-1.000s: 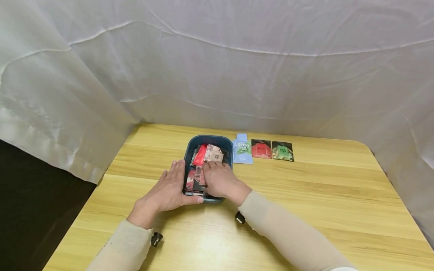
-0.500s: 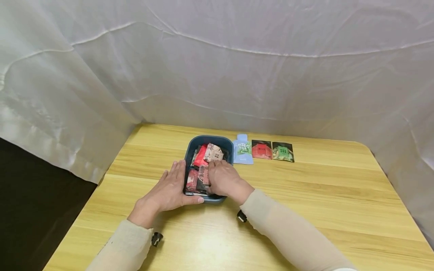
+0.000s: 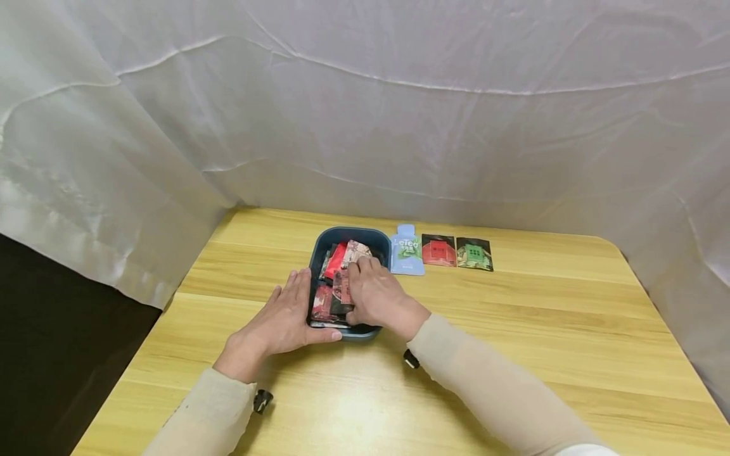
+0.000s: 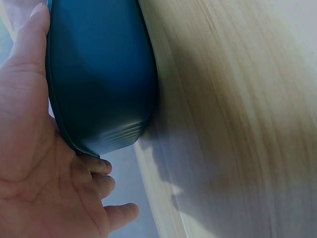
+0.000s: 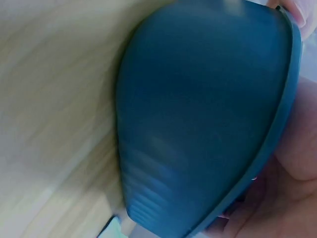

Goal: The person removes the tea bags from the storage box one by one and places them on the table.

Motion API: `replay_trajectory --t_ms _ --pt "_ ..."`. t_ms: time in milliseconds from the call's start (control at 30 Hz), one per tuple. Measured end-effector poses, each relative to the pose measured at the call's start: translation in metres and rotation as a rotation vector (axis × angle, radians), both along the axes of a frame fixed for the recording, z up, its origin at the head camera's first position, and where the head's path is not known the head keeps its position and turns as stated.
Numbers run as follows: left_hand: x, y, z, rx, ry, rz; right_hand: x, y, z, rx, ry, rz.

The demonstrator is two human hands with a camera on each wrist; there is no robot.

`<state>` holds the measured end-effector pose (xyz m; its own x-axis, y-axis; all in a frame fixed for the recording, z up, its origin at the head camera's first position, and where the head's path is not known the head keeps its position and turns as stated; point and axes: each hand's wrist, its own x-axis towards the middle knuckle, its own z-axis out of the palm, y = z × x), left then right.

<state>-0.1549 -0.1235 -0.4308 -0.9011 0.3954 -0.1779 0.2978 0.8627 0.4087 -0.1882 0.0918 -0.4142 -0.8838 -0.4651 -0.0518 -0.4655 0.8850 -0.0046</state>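
Observation:
A dark blue plastic bin [image 3: 367, 233] on the table holds several small sachets, among them a red one [image 3: 336, 261] and a pale patterned one [image 3: 356, 250]. My left hand [image 3: 282, 322] rests with straight fingers along the bin's left side, its thumb on the front rim. Inside the bin, the curled fingers of my right hand [image 3: 381, 296] pinch a dark sachet with a pink label [image 3: 343, 291]. The bin's outer wall [image 5: 203, 109] hides the right fingertips in the right wrist view. In the left wrist view the thumb [image 4: 32, 39] touches the rim.
Right of the bin, a light blue pouch [image 3: 407, 253], a red-and-black sachet [image 3: 438, 251] and a green-and-black sachet [image 3: 474, 254] lie in a row. The wooden table [image 3: 547, 329] extends to the right. A pale curtain [image 3: 399, 126] hangs behind its back edge.
My right hand has shifted slightly right and away from me, and the dark sachet with the pink label has moved with it. The left hand and bin stay put.

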Motion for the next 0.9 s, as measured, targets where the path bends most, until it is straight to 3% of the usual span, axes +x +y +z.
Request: replay_trajectory --t_ms 233,500,900 --pt "-0.001 0.0 0.0 -0.004 -0.012 0.002 -0.002 0.008 0.013 0.019 0.091 0.035" --pt "0.001 -0.001 0.001 0.002 -0.01 0.004 -0.005 0.026 0.038 -0.014 0.091 0.034" --pt "0.003 -0.005 0.001 -0.003 -0.011 0.011 -0.009 0.104 0.059 -0.067 0.149 0.026"
